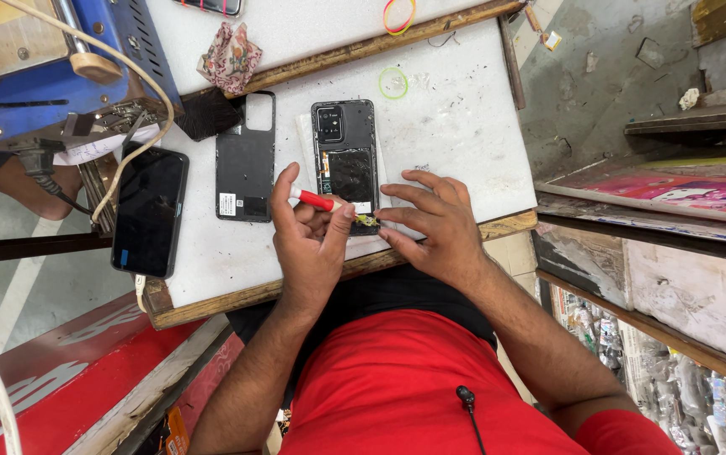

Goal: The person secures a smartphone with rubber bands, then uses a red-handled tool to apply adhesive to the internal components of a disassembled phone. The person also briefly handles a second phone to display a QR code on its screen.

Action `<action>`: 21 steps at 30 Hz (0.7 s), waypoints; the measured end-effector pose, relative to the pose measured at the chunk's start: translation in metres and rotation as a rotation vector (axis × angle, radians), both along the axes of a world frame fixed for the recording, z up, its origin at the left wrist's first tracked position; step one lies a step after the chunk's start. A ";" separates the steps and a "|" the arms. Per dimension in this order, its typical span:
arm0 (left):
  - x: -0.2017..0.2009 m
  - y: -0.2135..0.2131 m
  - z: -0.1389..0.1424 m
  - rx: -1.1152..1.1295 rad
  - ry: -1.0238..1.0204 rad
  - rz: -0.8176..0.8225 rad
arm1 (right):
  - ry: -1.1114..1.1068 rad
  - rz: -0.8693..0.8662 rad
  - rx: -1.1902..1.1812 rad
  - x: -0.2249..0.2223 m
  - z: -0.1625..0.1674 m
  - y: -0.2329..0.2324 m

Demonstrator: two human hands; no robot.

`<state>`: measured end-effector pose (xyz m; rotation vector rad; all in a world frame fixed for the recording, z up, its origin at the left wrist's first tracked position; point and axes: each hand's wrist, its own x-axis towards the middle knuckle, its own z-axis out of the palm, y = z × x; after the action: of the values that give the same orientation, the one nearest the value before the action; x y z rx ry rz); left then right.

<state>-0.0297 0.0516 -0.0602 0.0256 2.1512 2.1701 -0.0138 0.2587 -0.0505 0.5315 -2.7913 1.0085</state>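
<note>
working on the opened phone (348,160) on the worktop (456,126): left grip (311,244) clamped on red screwdriver (322,202), right grip (430,223) fingers apart, steadying phone. next needs precise tip placement.

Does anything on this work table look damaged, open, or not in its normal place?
Yes. The phone under both hands lies face down with its insides exposed; its back cover lies apart on its left. The left hand holds a red-handled tool at its lower edge, and the right hand steadies it. Another phone overhangs the table edge.
</note>
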 end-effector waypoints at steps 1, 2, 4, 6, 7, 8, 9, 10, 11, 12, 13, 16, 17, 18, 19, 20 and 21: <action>0.001 0.001 0.000 0.013 -0.003 -0.002 | 0.004 0.002 -0.021 0.000 0.000 0.001; 0.001 0.003 0.001 0.020 0.003 -0.006 | 0.008 0.003 -0.041 -0.001 0.000 0.002; 0.002 0.005 0.001 0.034 0.012 -0.016 | 0.006 -0.001 -0.074 -0.001 0.000 0.004; 0.004 0.006 0.000 0.035 0.019 -0.024 | -0.002 -0.012 -0.100 -0.001 0.000 0.005; 0.005 0.006 0.000 0.036 0.023 -0.030 | -0.002 -0.011 -0.101 -0.001 -0.001 0.005; 0.006 0.006 0.000 0.028 0.039 -0.025 | -0.003 -0.009 -0.102 0.000 -0.001 0.006; 0.007 0.006 0.000 0.020 0.054 -0.020 | -0.004 -0.008 -0.104 0.000 -0.001 0.005; 0.008 0.006 -0.001 0.012 0.070 -0.015 | 0.002 -0.009 -0.097 0.000 -0.002 0.005; 0.009 0.005 -0.001 -0.029 0.105 -0.019 | 0.007 -0.009 -0.091 0.000 -0.002 0.005; 0.009 0.005 -0.001 -0.070 0.141 -0.023 | 0.013 -0.008 -0.085 -0.001 -0.003 0.005; 0.009 0.004 -0.002 -0.111 0.176 -0.027 | 0.018 -0.005 -0.075 -0.001 -0.003 0.004; 0.008 0.004 -0.001 -0.223 0.351 -0.045 | 0.030 0.003 -0.047 -0.001 -0.004 0.003; 0.008 0.005 -0.001 -0.234 0.410 -0.050 | 0.033 0.004 -0.039 -0.001 -0.005 0.003; 0.008 0.006 -0.001 -0.245 0.469 -0.056 | 0.036 0.005 -0.031 -0.001 -0.005 0.003; 0.007 0.006 0.000 -0.255 0.528 -0.062 | 0.038 0.005 -0.023 0.000 -0.005 0.003; 0.007 0.007 0.001 -0.265 0.546 -0.063 | 0.042 0.005 -0.016 0.000 -0.005 0.003; 0.006 0.007 0.001 -0.275 0.566 -0.063 | 0.047 0.005 -0.008 0.000 -0.006 0.003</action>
<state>-0.0237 0.0588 -0.0588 0.7606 2.6661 1.9774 -0.0135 0.2616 -0.0564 0.5544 -2.7455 0.9949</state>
